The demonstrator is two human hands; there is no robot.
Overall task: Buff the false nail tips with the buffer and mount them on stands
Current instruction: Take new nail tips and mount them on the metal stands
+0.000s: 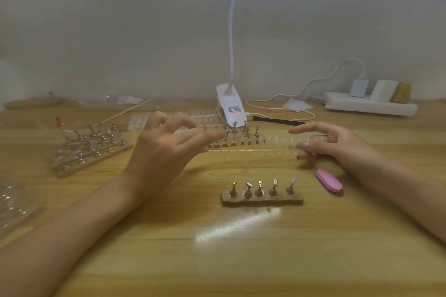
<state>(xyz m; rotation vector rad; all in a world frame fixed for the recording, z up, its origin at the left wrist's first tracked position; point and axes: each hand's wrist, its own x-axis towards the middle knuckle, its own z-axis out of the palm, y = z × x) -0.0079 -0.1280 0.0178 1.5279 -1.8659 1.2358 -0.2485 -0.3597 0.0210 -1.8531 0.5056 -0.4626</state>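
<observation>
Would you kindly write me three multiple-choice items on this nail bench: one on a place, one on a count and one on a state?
1. Where on the table does the pink buffer lie?
A) at its far left edge
B) at its back edge
C) just right of the near base

2. How many stands does the near base hold?
A) three
B) five
C) nine

3. How is the left hand?
A) open, fingers spread, holding nothing
B) clenched in a fist
C) pressed flat on the table

Answers:
1 C: the pink buffer lies beside the near base, untouched.
2 B: five stands make one row.
3 A: its spread fingers hover above the table.
</observation>
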